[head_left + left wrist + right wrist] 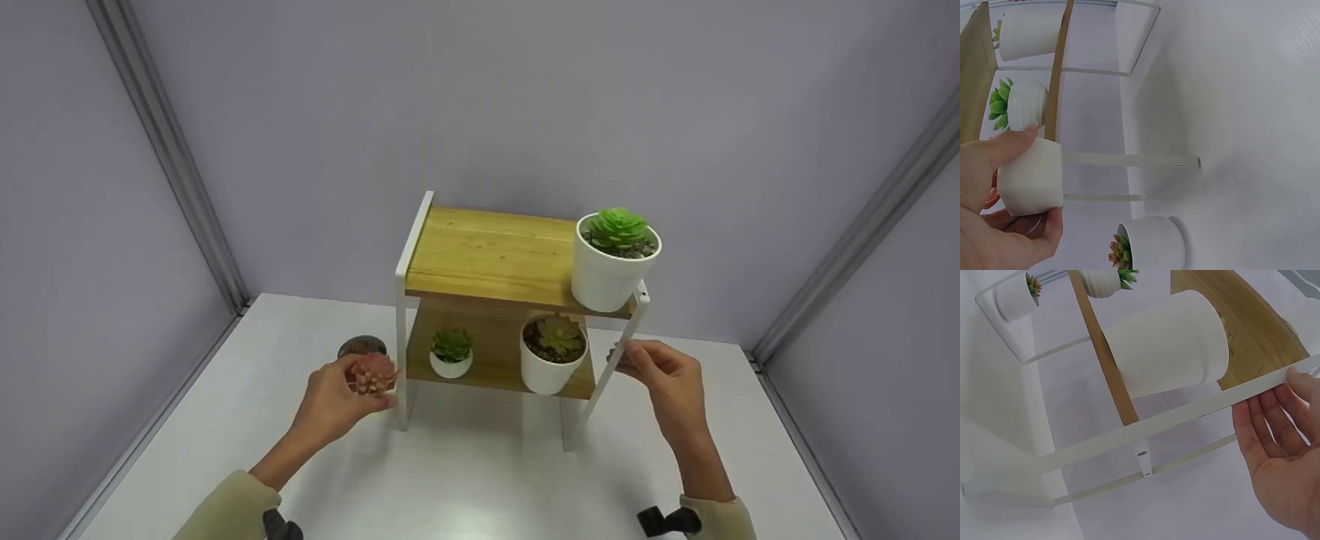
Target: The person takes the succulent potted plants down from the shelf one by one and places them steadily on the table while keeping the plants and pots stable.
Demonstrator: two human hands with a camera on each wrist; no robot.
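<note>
My left hand [334, 397] pinches a small white squarish pot [1030, 177] between thumb and fingers. A pink succulent [373, 373] grows from it, held beside the left leg of a two-tier wooden shelf [495, 255] with a white frame. On the other side, my right hand [671, 382] grips the shelf's right frame bar [1185, 415], thumb in front and fingers behind. The lower board carries a small green succulent [452, 345] and a larger white pot [546, 373] with a brownish-green succulent. A bright green succulent [618, 229] in a white pot tops the right end.
Left of the shelf, behind my left hand, another white pot [1157, 242] with a red-tipped green succulent stands on the white table [472, 480]. Pale walls [510, 97] close in the back and both sides, with grey metal posts [180, 165] at the corners.
</note>
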